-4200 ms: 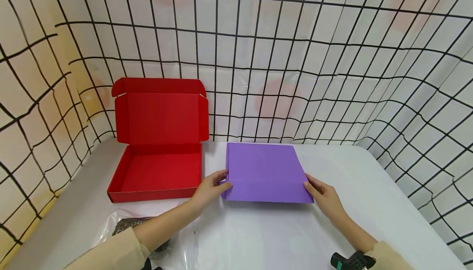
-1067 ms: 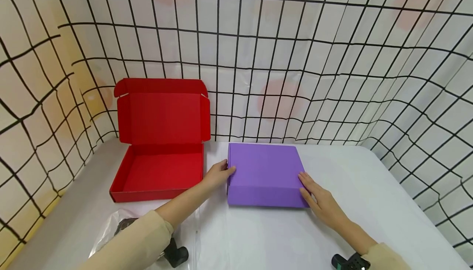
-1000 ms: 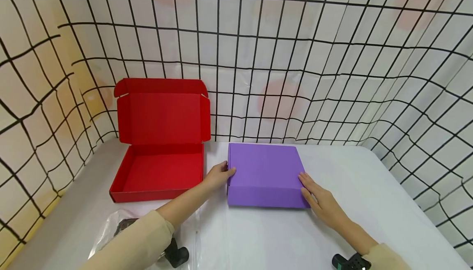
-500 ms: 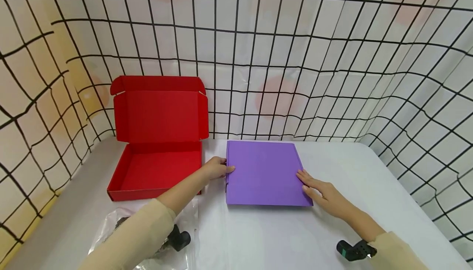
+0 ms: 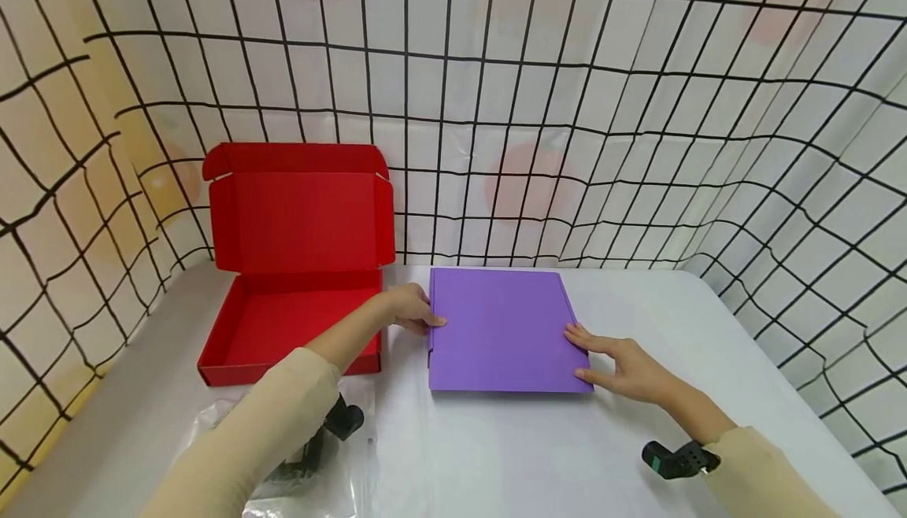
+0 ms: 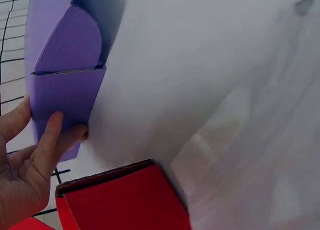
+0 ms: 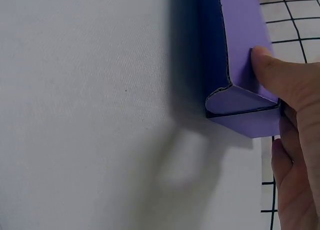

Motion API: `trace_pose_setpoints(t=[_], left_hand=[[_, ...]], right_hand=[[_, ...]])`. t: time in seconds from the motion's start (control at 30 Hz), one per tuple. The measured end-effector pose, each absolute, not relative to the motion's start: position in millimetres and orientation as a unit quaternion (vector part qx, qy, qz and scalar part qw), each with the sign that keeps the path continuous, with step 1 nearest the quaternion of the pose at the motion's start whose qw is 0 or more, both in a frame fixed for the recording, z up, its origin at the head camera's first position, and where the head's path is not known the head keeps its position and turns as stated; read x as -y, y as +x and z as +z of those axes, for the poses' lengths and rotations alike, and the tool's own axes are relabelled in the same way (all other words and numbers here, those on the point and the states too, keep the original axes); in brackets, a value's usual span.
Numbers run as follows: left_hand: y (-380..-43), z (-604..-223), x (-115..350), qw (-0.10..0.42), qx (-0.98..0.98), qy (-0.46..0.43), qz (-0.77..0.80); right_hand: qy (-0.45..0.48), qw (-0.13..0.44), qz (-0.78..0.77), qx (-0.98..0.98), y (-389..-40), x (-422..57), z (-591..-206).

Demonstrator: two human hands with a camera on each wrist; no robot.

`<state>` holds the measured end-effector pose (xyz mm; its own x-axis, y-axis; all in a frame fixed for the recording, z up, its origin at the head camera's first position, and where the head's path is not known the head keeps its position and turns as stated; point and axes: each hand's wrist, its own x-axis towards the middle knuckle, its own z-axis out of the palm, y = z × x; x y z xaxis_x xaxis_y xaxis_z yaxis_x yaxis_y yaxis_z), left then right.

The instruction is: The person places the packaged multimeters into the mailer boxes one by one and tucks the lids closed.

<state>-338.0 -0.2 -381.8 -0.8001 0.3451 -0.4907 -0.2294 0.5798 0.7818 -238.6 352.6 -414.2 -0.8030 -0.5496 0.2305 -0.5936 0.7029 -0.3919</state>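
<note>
A purple cardboard box (image 5: pixel 499 329) lies on the white table with its lid down. My left hand (image 5: pixel 413 309) holds its left side, thumb at the top edge and fingers against the side wall. In the left wrist view, the lid's front flap angles out from the box, with a rounded side tab (image 6: pixel 77 39) showing. My right hand (image 5: pixel 623 368) is at the right side near the front corner. Its thumb (image 7: pixel 272 72) presses the purple flap, while the other fingers bend along the side.
A red cardboard box (image 5: pixel 301 223) stands at the left with its lid raised, behind my left forearm. A clear plastic bag (image 5: pixel 340 494) with something dark inside lies at the front left, partly under my sleeve. Black grid lines (image 5: pixel 496 116) cover the surrounding white walls.
The purple box's front flap has swung up and outward from its folded-down position. My right thumb has moved onto the front corner. My left hand stays at the left side, its wrist raised slightly.
</note>
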Motion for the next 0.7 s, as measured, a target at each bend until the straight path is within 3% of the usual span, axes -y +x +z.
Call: trace_pose_setpoints(t=[0.2, 0.7], left_hand=[[-342, -378, 1, 0.330, -0.833, 0.045, 0.441], [-328, -402, 5, 0.255, -0.793, -0.004, 0.553]], right_hand=[[0.313, 0.050, 0.234, 0.919, -240, -354, -415], [0.303, 0.113, 0.221, 0.920, -239, -351, -427]])
